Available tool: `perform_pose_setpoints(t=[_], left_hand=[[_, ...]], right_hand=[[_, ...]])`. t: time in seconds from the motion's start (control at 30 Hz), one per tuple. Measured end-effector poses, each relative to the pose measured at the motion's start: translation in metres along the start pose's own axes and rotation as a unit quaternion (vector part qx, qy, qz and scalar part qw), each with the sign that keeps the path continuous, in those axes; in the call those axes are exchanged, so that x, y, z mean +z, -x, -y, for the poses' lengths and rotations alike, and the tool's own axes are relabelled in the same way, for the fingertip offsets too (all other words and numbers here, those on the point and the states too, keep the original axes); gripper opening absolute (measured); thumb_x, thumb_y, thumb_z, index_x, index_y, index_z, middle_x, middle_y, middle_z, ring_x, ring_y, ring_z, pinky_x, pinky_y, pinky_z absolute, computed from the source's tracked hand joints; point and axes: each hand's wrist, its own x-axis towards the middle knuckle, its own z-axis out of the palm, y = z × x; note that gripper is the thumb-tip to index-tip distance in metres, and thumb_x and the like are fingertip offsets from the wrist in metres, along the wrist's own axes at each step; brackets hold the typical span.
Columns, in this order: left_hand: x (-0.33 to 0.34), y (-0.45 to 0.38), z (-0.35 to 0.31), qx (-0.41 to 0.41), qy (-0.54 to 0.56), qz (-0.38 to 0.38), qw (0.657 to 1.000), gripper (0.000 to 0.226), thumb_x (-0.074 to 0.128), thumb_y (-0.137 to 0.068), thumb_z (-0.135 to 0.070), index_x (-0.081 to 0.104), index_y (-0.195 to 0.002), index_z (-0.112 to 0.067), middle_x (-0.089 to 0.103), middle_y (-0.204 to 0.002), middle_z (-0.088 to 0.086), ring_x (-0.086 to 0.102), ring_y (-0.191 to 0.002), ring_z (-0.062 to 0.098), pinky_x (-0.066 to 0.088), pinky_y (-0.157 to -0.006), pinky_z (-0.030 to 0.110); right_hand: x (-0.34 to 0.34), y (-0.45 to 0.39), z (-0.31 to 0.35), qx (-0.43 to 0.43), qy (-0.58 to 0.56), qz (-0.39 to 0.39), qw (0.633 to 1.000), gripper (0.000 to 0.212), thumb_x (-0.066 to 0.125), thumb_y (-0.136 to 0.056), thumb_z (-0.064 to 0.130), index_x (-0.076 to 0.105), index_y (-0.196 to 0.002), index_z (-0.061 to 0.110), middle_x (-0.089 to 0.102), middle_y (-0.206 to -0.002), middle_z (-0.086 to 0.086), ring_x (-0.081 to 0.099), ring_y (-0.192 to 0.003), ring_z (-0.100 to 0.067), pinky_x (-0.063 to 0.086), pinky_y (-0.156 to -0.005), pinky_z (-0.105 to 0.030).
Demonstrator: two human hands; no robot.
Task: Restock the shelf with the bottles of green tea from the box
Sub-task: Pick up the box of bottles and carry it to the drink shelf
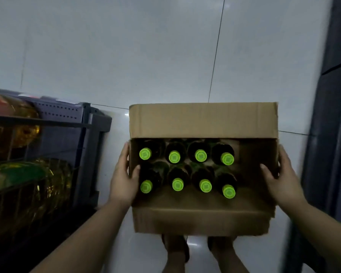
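An open cardboard box (203, 217) is held in front of me, above the tiled floor. Inside stand several dark bottles of green tea (174, 157) with bright green caps, in two rows. My left hand (124, 178) grips the box's left wall, thumb inside the rim. On the opposite wall, my right hand (280, 180) holds on with its thumb inside as well. The box's far flap stands upright. A grey shelf (91, 138) is at the left.
The grey shelf holds large bottles of yellow oil (26, 123) on two levels. A dark unit (331, 134) runs down the right edge. My feet (175, 251) show below the box on the glossy white tile floor (146, 56).
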Motion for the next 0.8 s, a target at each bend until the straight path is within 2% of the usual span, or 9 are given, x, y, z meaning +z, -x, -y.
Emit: perform_pose_setpoints(t=[0.07,0.13,0.23,0.33,0.47,0.53,0.6,0.63,0.8], left_hand=[[0.005,-0.004,0.008,0.018,-0.033,0.001,0.999,0.077,0.050,-0.093,-0.005,0.009,-0.150,-0.037,0.017,-0.146,-0.032,0.024,-0.135,0.003,0.025,-0.114,0.034],[0.010,-0.007,0.012,0.029,-0.059,0.004,0.998,0.080,0.050,-0.093,-0.002,0.004,-0.151,-0.033,0.010,-0.132,-0.044,0.028,-0.124,0.002,0.027,-0.105,0.025],[0.013,-0.009,0.018,0.051,-0.058,-0.004,0.997,0.080,0.050,-0.093,-0.001,0.003,-0.151,-0.030,0.012,-0.123,-0.046,0.033,-0.117,0.007,0.028,-0.098,0.023],[0.011,-0.008,0.021,0.079,-0.070,-0.006,0.994,0.080,0.052,-0.092,-0.001,0.002,-0.151,-0.026,0.006,-0.128,-0.044,0.031,-0.119,0.009,0.028,-0.097,0.021],[0.005,-0.008,0.023,0.099,-0.075,0.008,0.992,0.082,0.051,-0.092,-0.001,0.003,-0.150,-0.031,0.014,-0.120,-0.066,0.031,-0.127,0.011,0.026,-0.103,0.026],[0.000,-0.009,0.021,0.093,-0.062,0.013,0.994,0.082,0.051,-0.092,0.000,0.005,-0.150,-0.037,0.027,-0.133,-0.053,0.033,-0.133,0.012,0.028,-0.105,0.025],[-0.007,-0.007,0.012,0.084,-0.053,0.015,0.995,0.081,0.050,-0.092,0.001,0.008,-0.150,-0.037,0.035,-0.148,-0.019,0.037,-0.134,0.015,0.032,-0.104,0.021],[-0.010,-0.006,0.007,0.087,-0.051,0.015,0.995,0.081,0.050,-0.092,0.001,0.009,-0.150,-0.037,0.036,-0.149,-0.009,0.039,-0.134,0.015,0.032,-0.104,0.021],[-0.033,0.012,-0.025,0.094,-0.062,0.011,0.994,0.082,0.052,-0.092,-0.003,0.011,-0.148,-0.045,0.041,-0.137,-0.012,0.044,-0.125,0.013,0.035,-0.101,0.025]], right_hand=[[0.004,0.000,-0.007,-0.008,-0.023,0.020,1.000,0.069,0.050,-0.095,0.028,0.007,-0.147,0.041,0.039,-0.149,-0.003,0.043,-0.130,-0.035,0.039,-0.101,-0.048],[0.005,-0.002,-0.012,-0.017,-0.023,0.012,1.000,0.068,0.048,-0.096,0.026,0.007,-0.146,0.044,0.041,-0.148,-0.004,0.047,-0.126,-0.037,0.041,-0.099,-0.046],[0.006,-0.006,-0.021,-0.037,0.009,-0.005,0.999,0.067,0.046,-0.097,0.021,0.008,-0.143,0.049,0.047,-0.144,-0.005,0.052,-0.121,-0.037,0.042,-0.098,-0.045],[0.001,-0.010,-0.031,-0.065,0.011,-0.009,0.998,0.068,0.048,-0.096,0.019,0.011,-0.145,0.047,0.050,-0.136,0.003,0.054,-0.116,-0.025,0.041,-0.099,-0.039],[-0.004,-0.011,-0.032,-0.086,-0.012,0.001,0.996,0.069,0.048,-0.096,0.014,0.012,-0.149,0.039,0.044,-0.129,0.015,0.048,-0.110,-0.008,0.036,-0.101,-0.029],[-0.006,-0.010,-0.028,-0.092,-0.024,-0.012,0.995,0.068,0.048,-0.096,0.012,0.014,-0.149,0.037,0.044,-0.131,0.016,0.046,-0.113,-0.005,0.034,-0.103,-0.027],[-0.010,-0.008,-0.025,-0.089,-0.047,-0.008,0.995,0.068,0.048,-0.096,0.011,0.015,-0.149,0.038,0.042,-0.136,0.016,0.043,-0.120,-0.004,0.033,-0.107,-0.029],[-0.013,-0.005,-0.023,-0.089,-0.056,-0.005,0.994,0.068,0.048,-0.096,0.011,0.014,-0.149,0.039,0.041,-0.138,0.016,0.042,-0.123,-0.004,0.033,-0.108,-0.032],[-0.045,0.017,-0.004,-0.113,-0.066,-0.001,0.991,0.069,0.049,-0.095,0.009,0.017,-0.148,0.039,0.041,-0.142,0.011,0.041,-0.129,-0.008,0.030,-0.110,-0.033]])
